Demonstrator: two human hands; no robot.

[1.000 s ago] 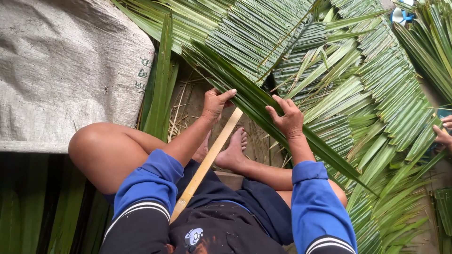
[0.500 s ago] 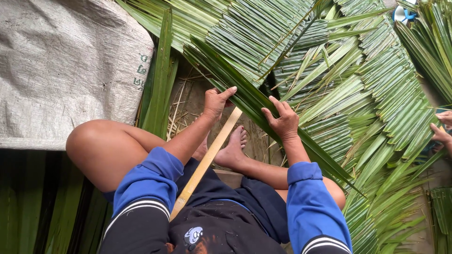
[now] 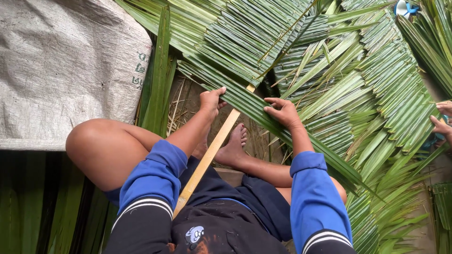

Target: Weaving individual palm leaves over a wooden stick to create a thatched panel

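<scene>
A long dark green palm leaf point(image 3: 245, 101) lies folded across a pale bamboo slat point(image 3: 212, 148) that runs from my lap up to the woven thatch panel point(image 3: 263, 37). My left hand point(image 3: 210, 100) grips the leaf just left of the slat, thumb on top. Just right of the slat, my right hand point(image 3: 282, 113) presses the leaf with its fingers bent over it. My bare foot point(image 3: 234, 146) rests beside the slat, below the leaf.
A grey woven sack point(image 3: 66, 70) lies at the upper left. A loose green leaf point(image 3: 160, 80) lies beside it. Stacked leaf panels point(image 3: 376, 94) fill the right side. Another person's hands point(image 3: 441, 123) work at the right edge. Dark leaves point(image 3: 42, 207) lie lower left.
Both hands have pushed the folded leaf up along the slat, snug against the woven rows. The slat's tip now shows above the leaf.
</scene>
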